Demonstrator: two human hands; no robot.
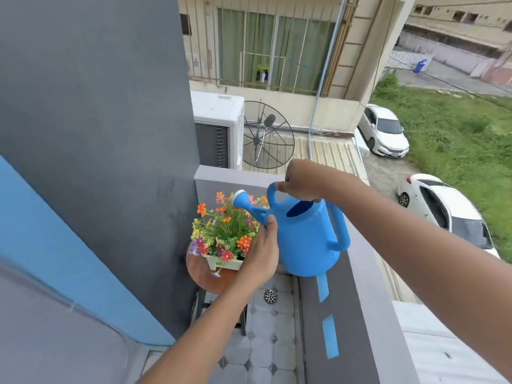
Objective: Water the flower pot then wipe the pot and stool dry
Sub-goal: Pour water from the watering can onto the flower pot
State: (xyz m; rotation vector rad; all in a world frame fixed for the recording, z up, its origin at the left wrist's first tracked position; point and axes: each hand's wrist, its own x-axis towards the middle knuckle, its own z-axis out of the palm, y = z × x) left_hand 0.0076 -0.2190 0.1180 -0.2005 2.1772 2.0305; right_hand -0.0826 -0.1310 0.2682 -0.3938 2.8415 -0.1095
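Observation:
A blue watering can [307,236] hangs in the air over the balcony corner, its white-tipped spout over the flowers. My right hand [302,180] is closed around its top handle. My left hand [261,250] presses flat against the can's left side, near the base of the spout. Below the spout stands a white flower pot [221,262] full of orange, red and purple flowers. The pot rests on a round wooden stool [205,275] with dark legs. I see no water stream.
A grey wall [110,162] rises at the left. The grey balcony parapet [346,314], marked with blue tape strips, runs along the right. The tiled floor [263,350] has a drain [270,296]. An air-conditioner unit, a satellite dish and parked cars lie beyond.

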